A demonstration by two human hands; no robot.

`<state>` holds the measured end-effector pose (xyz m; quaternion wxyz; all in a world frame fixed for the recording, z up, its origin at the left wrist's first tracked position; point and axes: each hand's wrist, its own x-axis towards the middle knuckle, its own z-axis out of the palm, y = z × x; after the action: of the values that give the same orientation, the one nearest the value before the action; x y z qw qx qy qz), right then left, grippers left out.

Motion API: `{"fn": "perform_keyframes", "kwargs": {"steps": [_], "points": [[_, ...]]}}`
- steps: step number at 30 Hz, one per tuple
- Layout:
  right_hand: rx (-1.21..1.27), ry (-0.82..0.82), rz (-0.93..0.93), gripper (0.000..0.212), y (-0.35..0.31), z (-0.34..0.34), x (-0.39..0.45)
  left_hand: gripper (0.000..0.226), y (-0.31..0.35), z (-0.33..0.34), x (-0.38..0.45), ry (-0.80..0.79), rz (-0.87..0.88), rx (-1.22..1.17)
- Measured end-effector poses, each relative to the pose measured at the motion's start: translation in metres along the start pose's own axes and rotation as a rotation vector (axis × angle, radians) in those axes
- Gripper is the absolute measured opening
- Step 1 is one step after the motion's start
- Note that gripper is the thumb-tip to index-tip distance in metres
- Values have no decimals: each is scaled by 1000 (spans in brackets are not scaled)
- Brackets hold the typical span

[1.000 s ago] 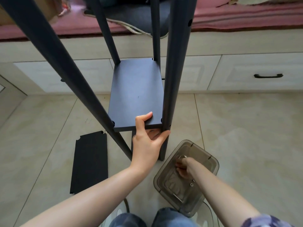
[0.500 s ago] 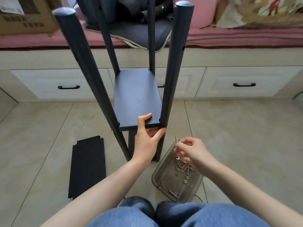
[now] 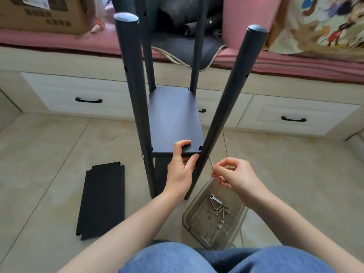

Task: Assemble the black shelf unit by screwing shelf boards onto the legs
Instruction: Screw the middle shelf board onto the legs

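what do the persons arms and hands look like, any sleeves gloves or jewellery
Both forearms are bare to the frame edge, with no sleeve in view. The left hand and right hand wear no gloves, rings, watch or bracelet. Fingernails look short and unpainted. Blue jeans cover the lap.

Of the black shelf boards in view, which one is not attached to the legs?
The loose board lying flat on the floor tiles, left of the frame. The other board sits between the four legs, gripped at its near edge by the left hand.
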<state>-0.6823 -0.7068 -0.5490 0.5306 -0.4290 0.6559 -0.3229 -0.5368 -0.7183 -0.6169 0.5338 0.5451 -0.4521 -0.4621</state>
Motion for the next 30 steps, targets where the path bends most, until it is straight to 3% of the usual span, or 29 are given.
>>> {"fn": "perform_keyframes", "kwargs": {"steps": [26, 28, 30], "points": [[-309, 175, -417, 13, 8, 5, 16, 35, -10, 1, 4, 19, 14, -60], [-241, 157, -381, 12, 8, 5, 19, 33, -10, 2, 4, 15, 13, -63], [-30, 90, -229, 11, 8, 5, 20, 32, -10, 2, 3, 17, 15, -59]]}}
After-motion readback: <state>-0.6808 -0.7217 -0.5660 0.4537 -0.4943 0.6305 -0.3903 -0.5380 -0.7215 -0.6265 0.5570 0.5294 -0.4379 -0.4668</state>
